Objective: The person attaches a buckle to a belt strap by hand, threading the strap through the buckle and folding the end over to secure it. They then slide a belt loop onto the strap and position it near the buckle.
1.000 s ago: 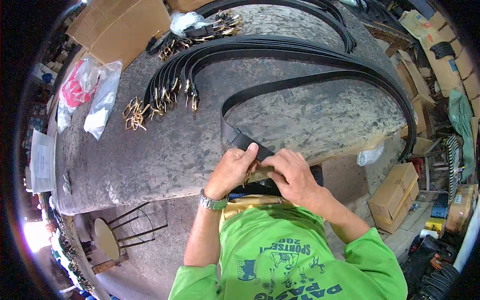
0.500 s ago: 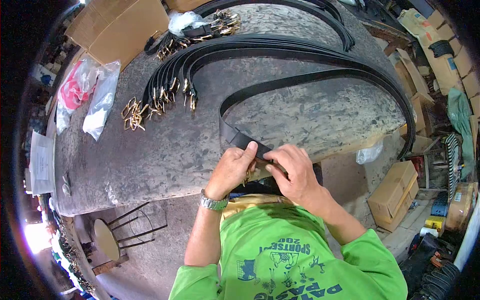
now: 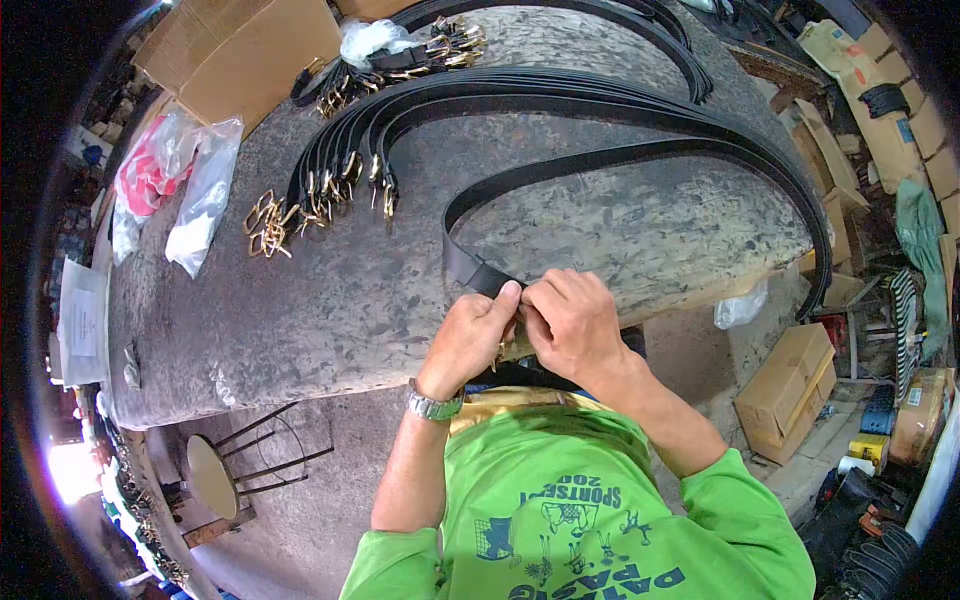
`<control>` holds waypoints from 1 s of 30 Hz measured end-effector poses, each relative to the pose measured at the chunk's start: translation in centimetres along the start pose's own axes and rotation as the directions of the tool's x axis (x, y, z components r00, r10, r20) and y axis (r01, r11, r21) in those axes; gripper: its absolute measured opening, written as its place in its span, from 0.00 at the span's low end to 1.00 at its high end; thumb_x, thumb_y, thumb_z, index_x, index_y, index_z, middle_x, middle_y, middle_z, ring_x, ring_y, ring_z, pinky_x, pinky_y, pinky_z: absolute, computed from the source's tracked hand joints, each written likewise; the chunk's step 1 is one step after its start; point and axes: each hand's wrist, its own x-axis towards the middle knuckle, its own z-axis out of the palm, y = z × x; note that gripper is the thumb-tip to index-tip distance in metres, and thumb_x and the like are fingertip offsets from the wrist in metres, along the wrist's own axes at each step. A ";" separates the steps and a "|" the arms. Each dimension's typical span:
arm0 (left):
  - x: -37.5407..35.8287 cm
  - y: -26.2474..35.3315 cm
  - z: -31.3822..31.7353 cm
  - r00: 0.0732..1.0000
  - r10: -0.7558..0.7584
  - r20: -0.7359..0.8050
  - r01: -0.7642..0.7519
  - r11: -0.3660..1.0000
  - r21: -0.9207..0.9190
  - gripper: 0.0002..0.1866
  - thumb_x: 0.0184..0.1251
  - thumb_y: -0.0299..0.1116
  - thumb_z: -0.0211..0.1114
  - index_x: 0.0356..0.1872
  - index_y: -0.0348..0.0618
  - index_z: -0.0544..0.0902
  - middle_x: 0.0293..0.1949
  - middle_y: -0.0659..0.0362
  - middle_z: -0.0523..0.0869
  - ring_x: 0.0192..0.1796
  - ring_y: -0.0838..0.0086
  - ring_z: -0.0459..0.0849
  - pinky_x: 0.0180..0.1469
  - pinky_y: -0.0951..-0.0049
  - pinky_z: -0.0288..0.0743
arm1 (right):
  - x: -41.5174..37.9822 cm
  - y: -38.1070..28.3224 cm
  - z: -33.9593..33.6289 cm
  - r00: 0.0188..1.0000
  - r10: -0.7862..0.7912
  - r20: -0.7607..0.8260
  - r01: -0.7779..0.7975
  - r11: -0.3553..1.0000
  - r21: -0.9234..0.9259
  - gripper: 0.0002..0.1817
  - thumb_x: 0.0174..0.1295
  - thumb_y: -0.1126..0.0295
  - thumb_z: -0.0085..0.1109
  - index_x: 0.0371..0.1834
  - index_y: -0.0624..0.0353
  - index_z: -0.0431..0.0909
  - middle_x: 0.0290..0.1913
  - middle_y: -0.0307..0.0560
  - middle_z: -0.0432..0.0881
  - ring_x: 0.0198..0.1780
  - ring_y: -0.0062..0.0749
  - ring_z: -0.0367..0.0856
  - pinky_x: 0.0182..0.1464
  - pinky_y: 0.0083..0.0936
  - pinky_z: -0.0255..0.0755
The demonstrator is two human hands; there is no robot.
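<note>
A black belt [image 3: 470, 190] curves over the table in a wide loop, and its near end is between my two hands at the table's front edge. My left hand [image 3: 467, 335] is closed round this end with the thumb lying on top; a bit of gold metal shows below the fingers. Close beside it, my right hand [image 3: 572, 325] is closed with its fingertips pinching the same end. The belt's tip is hidden by the hands. Behind lies a bundle of black belts [image 3: 440, 100] with gold buckles [image 3: 268, 228] at the left.
The dark worn table [image 3: 330, 330] has a rounded front edge. On it are plastic bags [image 3: 203, 195], an open cardboard box [image 3: 245, 60] and a second heap of buckles [image 3: 450, 45]. A stool [image 3: 212, 477] stands at lower left, and a closed carton [image 3: 785, 390] at right.
My right hand has closed in on the belt end, its fingers now curled beside my left thumb. The belt near my hands has shifted slightly.
</note>
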 end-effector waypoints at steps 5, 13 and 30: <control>-0.1 0.4 -0.4 0.996 -0.082 0.025 0.081 0.996 0.043 0.38 0.77 0.60 0.50 0.14 0.37 0.76 0.13 0.59 0.73 0.19 0.77 0.70 0.26 0.70 0.66 | -0.9 -2.1 -0.7 0.996 0.031 0.087 -0.037 0.997 0.067 0.09 0.46 0.73 0.64 0.27 0.55 0.71 0.27 0.47 0.73 0.30 0.46 0.74 0.33 0.42 0.65; 0.1 -0.4 -0.6 0.995 -0.061 0.081 0.072 0.988 -0.133 0.37 0.77 0.62 0.50 0.19 0.39 0.82 0.14 0.67 0.73 0.19 0.82 0.68 0.24 0.77 0.62 | -4.6 -2.2 -3.6 0.961 0.107 0.254 -0.170 0.955 0.242 0.07 0.56 0.71 0.66 0.30 0.59 0.76 0.28 0.51 0.76 0.29 0.48 0.78 0.31 0.40 0.70; 0.3 -0.4 -0.7 0.987 -0.103 0.123 0.121 0.980 -0.158 0.37 0.78 0.61 0.50 0.24 0.36 0.87 0.15 0.68 0.72 0.19 0.83 0.66 0.24 0.76 0.60 | -2.1 0.8 -3.3 0.975 0.119 0.188 -0.150 0.975 0.163 0.15 0.55 0.77 0.66 0.46 0.57 0.77 0.37 0.52 0.78 0.41 0.52 0.80 0.39 0.40 0.73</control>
